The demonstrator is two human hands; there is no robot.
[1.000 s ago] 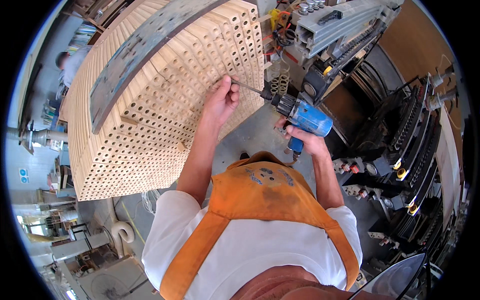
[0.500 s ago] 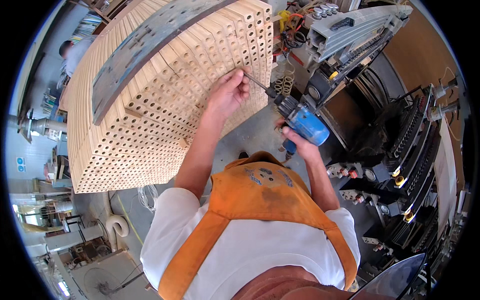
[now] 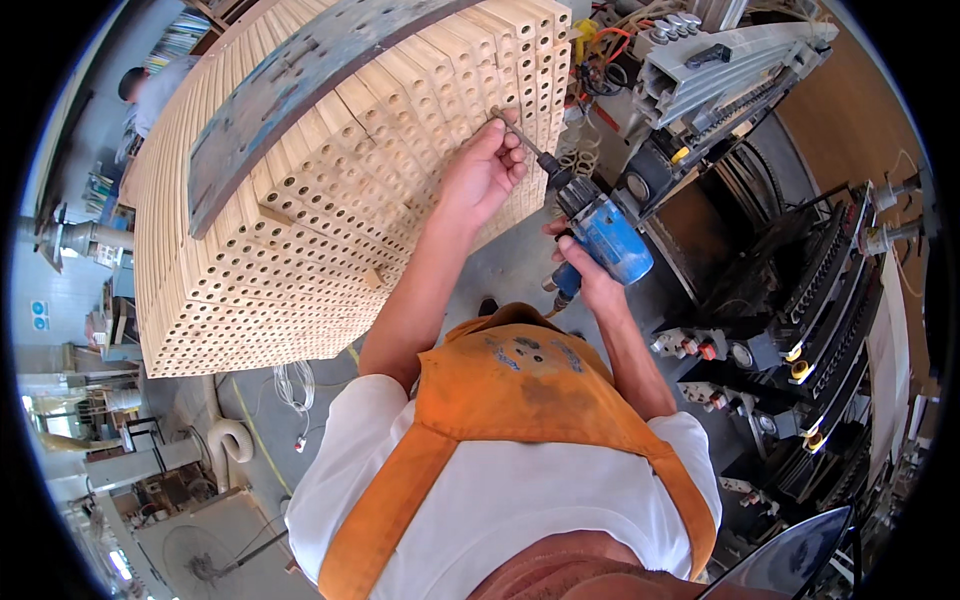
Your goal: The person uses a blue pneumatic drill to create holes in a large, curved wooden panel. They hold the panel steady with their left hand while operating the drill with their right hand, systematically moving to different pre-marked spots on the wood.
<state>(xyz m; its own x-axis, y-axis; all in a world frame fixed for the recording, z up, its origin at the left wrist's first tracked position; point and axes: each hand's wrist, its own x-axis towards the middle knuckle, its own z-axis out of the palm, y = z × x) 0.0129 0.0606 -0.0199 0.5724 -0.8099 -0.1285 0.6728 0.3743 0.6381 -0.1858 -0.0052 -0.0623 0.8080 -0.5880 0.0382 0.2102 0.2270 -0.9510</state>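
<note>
Blue pistol-shaped power tool with a black ribbed nose (image 3: 612,240) is in the person's right hand (image 3: 588,272), whose fingers wrap the grip; which finger lies on the trigger cannot be told. Thumb and fingers of the left hand (image 3: 484,172) are drawn narrow, pinching the thin dark metal shaft (image 3: 524,139) near its far end, so the tool points up and to the left, toward the wood. That far end is at the holed face of the large pale stack of wooden slats (image 3: 312,290), near the stack's upper right edge; whether it sits in a hole cannot be told. Along the stack's upper edge runs a curved, scuffed blue-grey plate (image 3: 300,100), and a small wooden peg (image 3: 373,278) stands out of the face near the stack's lower right edge. Below the hands, an orange bib apron (image 3: 530,385) covers part of a white short-sleeved shirt (image 3: 500,510). Beyond the tool, to the right, are a grey ribbed metal profile (image 3: 690,85) and black machinery with round gauges (image 3: 770,370). White looped cable (image 3: 293,388) lies on the grey floor past the stack's lower edge, and beyond its upper left side another person (image 3: 160,92) is partly visible.
</note>
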